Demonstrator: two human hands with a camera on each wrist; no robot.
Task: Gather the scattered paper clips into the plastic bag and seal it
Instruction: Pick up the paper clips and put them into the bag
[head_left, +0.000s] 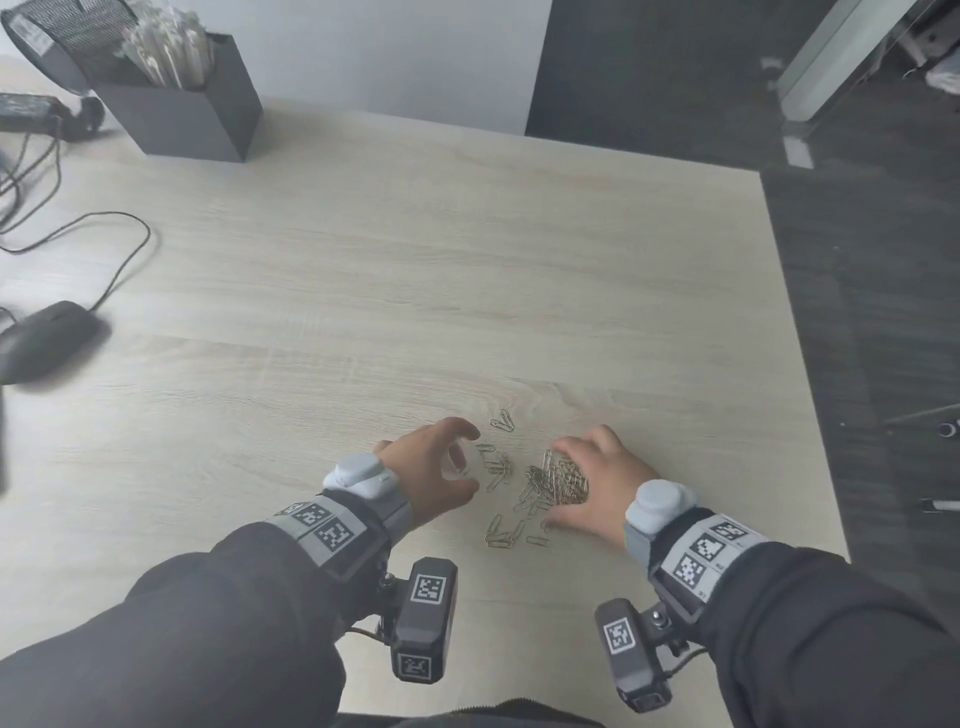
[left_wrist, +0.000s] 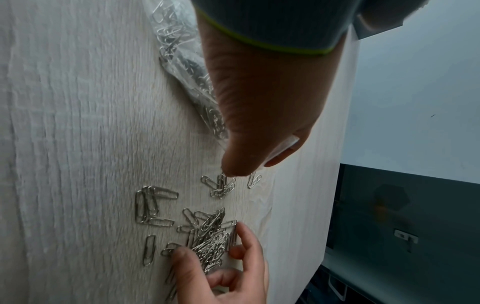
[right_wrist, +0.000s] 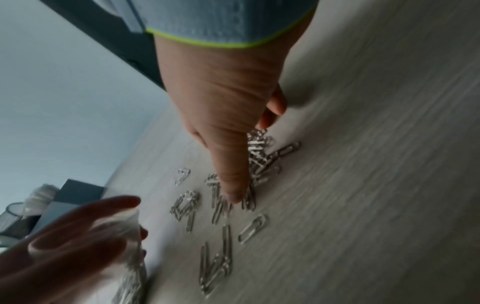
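Left grip (head_left: 434, 467) is pinching the plastic bag (left_wrist: 187, 67) at its mouth; right grip (head_left: 597, 483) is curling round a heap of paper clips (head_left: 556, 480).
Bag is lying on the worktop (head_left: 415, 260) under the left palm, with clips showing inside; loose clips are lying scattered between both grips.

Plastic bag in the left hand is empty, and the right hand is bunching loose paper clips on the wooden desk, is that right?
Not empty: the plastic bag in the left hand holds many paper clips, as the left wrist view shows. The right hand is indeed bunching loose paper clips on the wooden desk.
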